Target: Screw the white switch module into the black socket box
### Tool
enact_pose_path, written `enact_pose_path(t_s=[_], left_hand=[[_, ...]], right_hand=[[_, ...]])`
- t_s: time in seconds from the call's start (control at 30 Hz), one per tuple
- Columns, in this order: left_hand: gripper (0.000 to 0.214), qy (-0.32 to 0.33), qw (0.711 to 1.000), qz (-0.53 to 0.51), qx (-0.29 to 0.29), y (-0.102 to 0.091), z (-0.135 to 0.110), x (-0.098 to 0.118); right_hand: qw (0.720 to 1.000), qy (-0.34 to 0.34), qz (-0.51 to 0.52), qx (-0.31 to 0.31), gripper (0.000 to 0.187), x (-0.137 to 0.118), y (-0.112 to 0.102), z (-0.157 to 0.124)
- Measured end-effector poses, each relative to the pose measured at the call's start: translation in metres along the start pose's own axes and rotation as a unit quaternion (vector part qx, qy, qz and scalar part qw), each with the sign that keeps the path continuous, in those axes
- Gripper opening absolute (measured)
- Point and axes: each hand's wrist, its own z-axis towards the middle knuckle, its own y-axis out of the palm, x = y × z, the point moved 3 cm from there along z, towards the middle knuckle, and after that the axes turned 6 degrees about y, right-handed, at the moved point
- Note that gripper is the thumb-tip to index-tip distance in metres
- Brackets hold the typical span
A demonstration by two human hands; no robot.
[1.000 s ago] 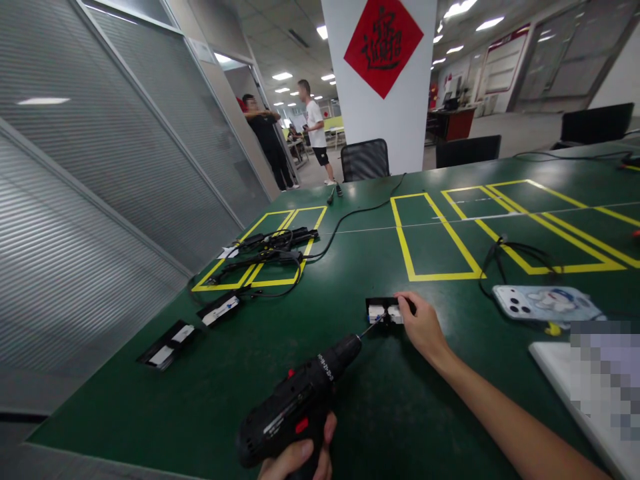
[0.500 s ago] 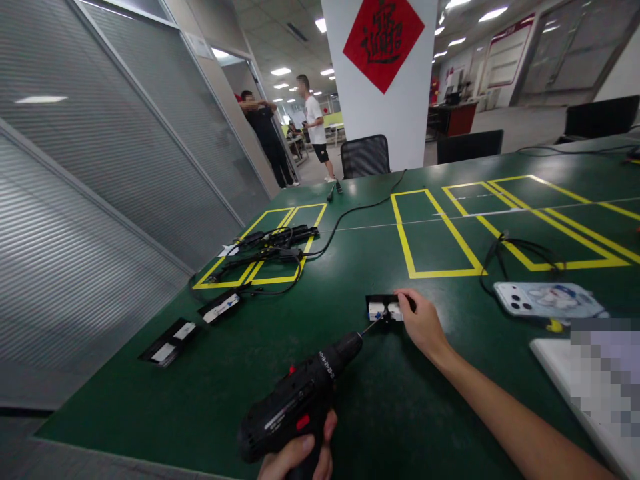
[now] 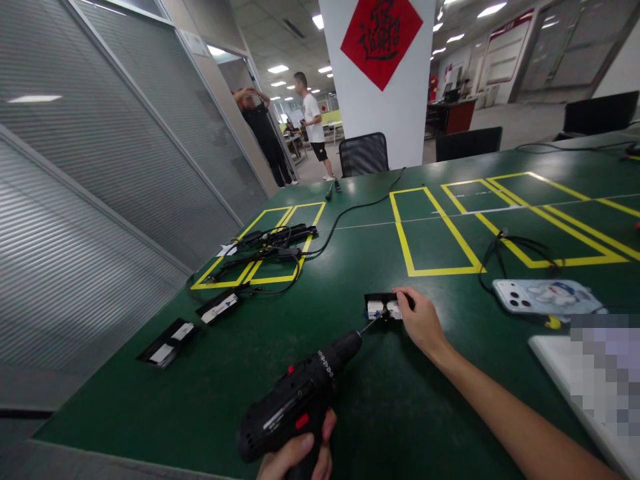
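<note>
At the bottom centre my left hand (image 3: 297, 453) is closed round the handle of a black power drill (image 3: 295, 393) with red buttons. Its long thin bit points up and to the right, and the tip meets a small black part with white pieces (image 3: 376, 309). Whether the tip sits in a screw is too small to make out. My right hand (image 3: 420, 320) pinches the right end of this part against the green table. Two similar black-and-white parts, one nearer (image 3: 167, 343) and one farther (image 3: 220, 307), lie to the left.
Black cables (image 3: 273, 250) lie bundled on the yellow-taped rectangles at left. At right are a phone (image 3: 547, 297), another coiled cable (image 3: 525, 245) and a white-edged object (image 3: 555, 373), partly blurred. Chairs (image 3: 364, 155) line the far edge; two people stand beyond.
Both hands, the drill and the part stay in practically the same place. The view shifts slightly. In the background, one person's raised arms have moved.
</note>
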Motion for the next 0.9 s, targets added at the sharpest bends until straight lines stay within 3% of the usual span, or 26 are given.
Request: enact_pose_path(t_s=[0.9], left_hand=[[0.026,-0.006,1.000,0.004,0.000,0.0038,0.0010,0.0005]], right_hand=[[1.000,-0.006,0.001,0.006,0.029,-0.0047,-0.0007,-0.0003]])
